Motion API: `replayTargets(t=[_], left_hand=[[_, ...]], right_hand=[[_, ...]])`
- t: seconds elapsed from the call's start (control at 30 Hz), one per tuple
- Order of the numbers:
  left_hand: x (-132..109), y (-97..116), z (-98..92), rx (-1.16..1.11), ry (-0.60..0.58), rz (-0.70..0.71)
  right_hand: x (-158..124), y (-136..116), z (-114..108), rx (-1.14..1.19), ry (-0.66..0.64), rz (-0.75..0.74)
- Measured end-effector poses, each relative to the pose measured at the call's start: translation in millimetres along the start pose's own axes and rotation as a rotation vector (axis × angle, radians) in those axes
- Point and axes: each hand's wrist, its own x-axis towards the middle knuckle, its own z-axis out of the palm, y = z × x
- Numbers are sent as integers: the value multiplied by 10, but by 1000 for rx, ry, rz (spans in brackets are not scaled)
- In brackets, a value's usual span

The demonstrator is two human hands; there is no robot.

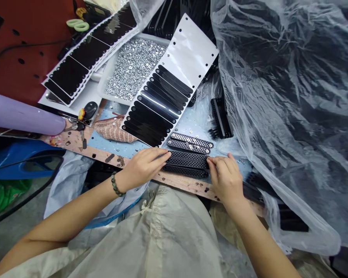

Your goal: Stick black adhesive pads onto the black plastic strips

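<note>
Now, five black perforated strips (188, 155) side by side on a pale blue mat (106, 150), near; left hand (143, 166) and right hand (224, 177) half-closed at their ends, grip unclear; glossy black strips (153, 104) remaining on a white backing sheet (188, 50), far.

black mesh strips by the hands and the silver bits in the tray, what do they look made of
The black mesh strips look like moulded plastic: a fine even lattice with a dull sheen, though coated metal is possible. The silver bits look like plated metal, from their bright hard glint; they are too small to judge closely.
</note>
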Motion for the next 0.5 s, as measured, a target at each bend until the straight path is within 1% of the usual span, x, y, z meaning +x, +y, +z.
replayTargets(t=[0.07, 0.13, 0.2, 0.3, 0.4, 0.5], left_hand=[[-4, 17, -1, 93, -7, 31], [-7, 34, -7, 139, -17, 45], [-11, 55, -15, 164, -34, 48], [-18, 88, -28, 192, -68, 30], [-31, 106, -44, 197, -106, -24], [-52, 112, -46, 150, -121, -63]], right_hand=[[-33, 43, -27, 9, -29, -61], [-73, 83, -68, 17, -94, -117], [-107, 102, -113, -12, -162, -146], [-129, 90, -165, -89, -222, -170], [-123, 47, -190, -69, -230, -149], [-119, -27, -195, -33, -229, -81]])
